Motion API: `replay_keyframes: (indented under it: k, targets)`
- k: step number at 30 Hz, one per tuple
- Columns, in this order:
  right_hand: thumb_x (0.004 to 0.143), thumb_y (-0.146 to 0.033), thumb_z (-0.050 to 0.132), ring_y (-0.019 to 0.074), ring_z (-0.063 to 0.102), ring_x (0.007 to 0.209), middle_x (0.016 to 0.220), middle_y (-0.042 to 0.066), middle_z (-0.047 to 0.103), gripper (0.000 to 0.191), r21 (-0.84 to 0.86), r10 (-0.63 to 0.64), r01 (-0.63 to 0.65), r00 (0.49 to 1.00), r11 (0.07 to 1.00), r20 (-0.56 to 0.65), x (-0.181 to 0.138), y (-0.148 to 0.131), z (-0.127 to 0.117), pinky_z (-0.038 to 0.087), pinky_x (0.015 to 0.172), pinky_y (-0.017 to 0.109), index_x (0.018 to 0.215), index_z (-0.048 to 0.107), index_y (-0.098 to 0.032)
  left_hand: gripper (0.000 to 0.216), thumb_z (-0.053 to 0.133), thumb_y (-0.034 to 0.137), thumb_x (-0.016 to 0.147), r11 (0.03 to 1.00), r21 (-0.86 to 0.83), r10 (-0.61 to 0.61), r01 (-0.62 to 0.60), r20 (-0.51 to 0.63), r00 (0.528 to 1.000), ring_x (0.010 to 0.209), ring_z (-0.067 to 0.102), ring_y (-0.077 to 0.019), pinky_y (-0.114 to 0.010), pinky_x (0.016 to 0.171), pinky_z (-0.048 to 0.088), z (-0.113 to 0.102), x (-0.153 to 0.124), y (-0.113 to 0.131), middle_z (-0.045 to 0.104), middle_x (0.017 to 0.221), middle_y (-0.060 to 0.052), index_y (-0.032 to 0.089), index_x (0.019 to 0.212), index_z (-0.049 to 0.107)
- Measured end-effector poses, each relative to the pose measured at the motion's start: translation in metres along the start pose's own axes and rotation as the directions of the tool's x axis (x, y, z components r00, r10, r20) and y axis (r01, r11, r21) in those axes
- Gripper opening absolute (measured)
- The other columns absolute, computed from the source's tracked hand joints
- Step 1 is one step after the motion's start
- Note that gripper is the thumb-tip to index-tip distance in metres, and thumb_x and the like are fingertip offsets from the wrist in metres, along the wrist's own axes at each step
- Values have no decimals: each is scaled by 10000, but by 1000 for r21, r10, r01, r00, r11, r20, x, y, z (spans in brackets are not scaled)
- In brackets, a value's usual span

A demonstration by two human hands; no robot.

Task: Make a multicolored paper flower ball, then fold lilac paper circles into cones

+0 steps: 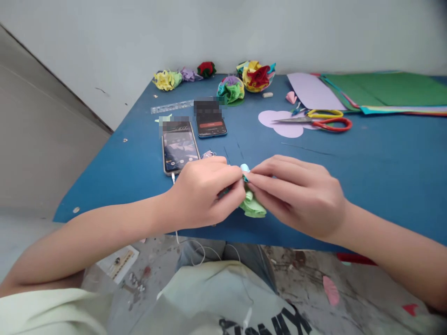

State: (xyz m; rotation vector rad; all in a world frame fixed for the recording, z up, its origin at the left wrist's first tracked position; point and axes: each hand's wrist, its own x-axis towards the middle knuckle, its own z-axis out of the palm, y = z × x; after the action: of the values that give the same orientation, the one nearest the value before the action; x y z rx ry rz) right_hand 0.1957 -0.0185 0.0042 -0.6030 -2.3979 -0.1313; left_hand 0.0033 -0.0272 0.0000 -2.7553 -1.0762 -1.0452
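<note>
Both hands meet over the front of the blue table [139,190], pinching a small paper flower [254,208]. Its light green ruffled part hangs below the fingers, and a pale blue rolled piece [244,167] sticks up between them. My left hand [206,193] is closed on the flower from the left, with its thumb and forefinger pressed together. From the right, my right hand [300,193] grips the same flower between thumb and fingertips. The fingers hide most of the middle of it.
Two phones [179,146] lie left of centre, one with a white cable. Behind them are a clear ruler [172,107] and several finished paper flowers [258,77]. Scissors [331,123] rest on a lilac paper shape [289,130]; coloured sheets [387,90] are stacked at the back right.
</note>
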Motion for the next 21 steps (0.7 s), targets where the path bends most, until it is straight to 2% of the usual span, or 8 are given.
replay_keyframes:
  k: [4,6,10,15,18,21]
  targets:
    - [814,-137,549,125,574,665,759,26,646,90,100,67,-61,996,993,-62,1,-1,0,493,603,254,808,604,-207,221,441,169,820,999,6,47,-48,52,998,522,344,-115,-254,514,288,-1,1,-2,388,510,24,180,600,437]
    - [805,-129,561,124,579,672,756,23,648,92,93,87,-78,992,993,-95,0,-2,1,498,613,247,796,605,-210,205,417,177,840,997,9,82,-83,107,991,533,368,-120,-257,517,291,-4,2,-4,414,532,16,178,638,449]
    - [816,-152,547,153,577,697,792,51,652,81,-22,82,-84,992,996,-100,-2,-7,6,506,634,286,844,613,-190,216,360,201,875,993,29,104,-112,196,975,561,391,-133,-264,533,304,-6,3,-5,444,575,-1,176,674,438]
    - [809,-114,527,196,572,688,735,115,639,122,-210,-15,8,999,978,-32,0,-13,4,503,622,335,860,636,-93,230,342,196,886,997,24,65,-70,174,983,560,375,-134,-274,531,293,-4,1,-3,433,588,-2,177,669,415]
    - [795,-117,554,170,578,698,778,94,652,108,-78,39,-41,999,996,-30,2,-11,-2,500,626,298,852,645,-108,219,346,184,881,996,-4,83,-84,175,981,562,382,-135,-272,526,284,-6,2,-4,431,582,-1,178,673,414]
    - [799,-147,571,110,571,639,741,34,653,97,132,135,-130,991,983,-23,4,-6,-9,478,577,232,735,643,-164,201,345,177,879,991,-55,132,-123,210,969,572,391,-136,-268,530,289,-10,4,-4,432,586,0,182,690,412]
